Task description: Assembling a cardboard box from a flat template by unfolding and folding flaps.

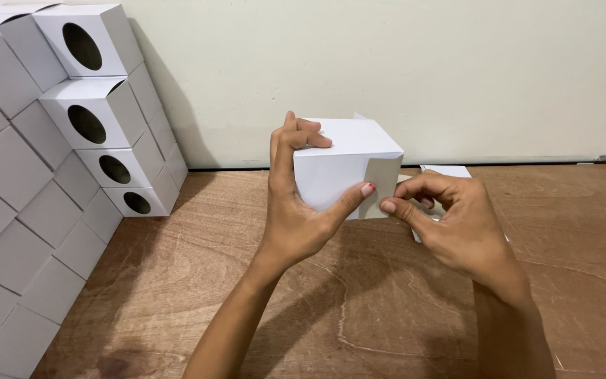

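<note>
Two bare forearms rise from the near edge of the wooden table toward a white cardboard box, which is held in the air above the table, in front of the pale wall; the left hand grasps the box from its left side, fingers curled over the top edge and the thumb, its nail painted red, pressed across the lower front face; the right hand, just right of the box, pinches a grey side flap at the box's right corner between thumb and forefinger, the other fingers curled in toward the palm; the flap lies against the right face, though whether it is tucked in cannot be told. Behind the right hand, right of the box, a flat white sheet of card lies on the table, mostly hidden. Well to the left of the box, a stack of like white boxes leans against the wall in tilted rows; four at the stack's right end show oval cut-out windows facing the camera.
</note>
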